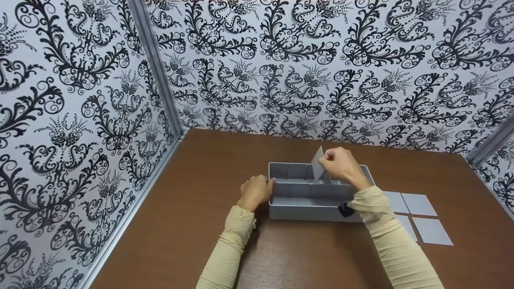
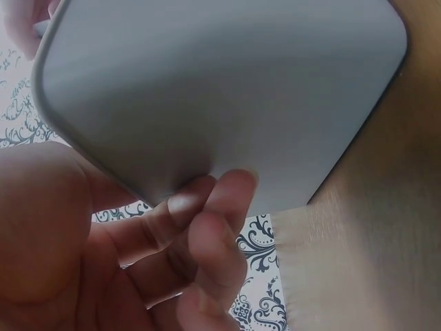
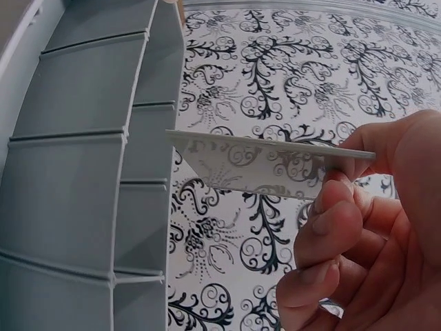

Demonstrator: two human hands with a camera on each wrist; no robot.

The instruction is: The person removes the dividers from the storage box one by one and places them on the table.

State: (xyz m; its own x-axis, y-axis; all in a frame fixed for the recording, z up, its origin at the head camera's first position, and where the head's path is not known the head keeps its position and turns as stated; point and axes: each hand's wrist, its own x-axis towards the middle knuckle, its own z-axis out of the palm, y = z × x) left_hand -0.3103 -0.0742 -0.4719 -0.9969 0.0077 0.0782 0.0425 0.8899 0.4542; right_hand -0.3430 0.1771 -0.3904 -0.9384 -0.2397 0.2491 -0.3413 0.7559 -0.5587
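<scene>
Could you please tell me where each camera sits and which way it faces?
Head: worn on the head, facing forward and down at the gray box on the table; both sleeved forearms, the left hand and the right hand show.
Left wrist: worn on that wrist, facing the box's outer wall; the left hand shows at the lower left.
Right wrist: worn on that wrist, facing the thin panel the right hand pinches, patterned wall behind.
Shared: head and right wrist views both show that panel.
</scene>
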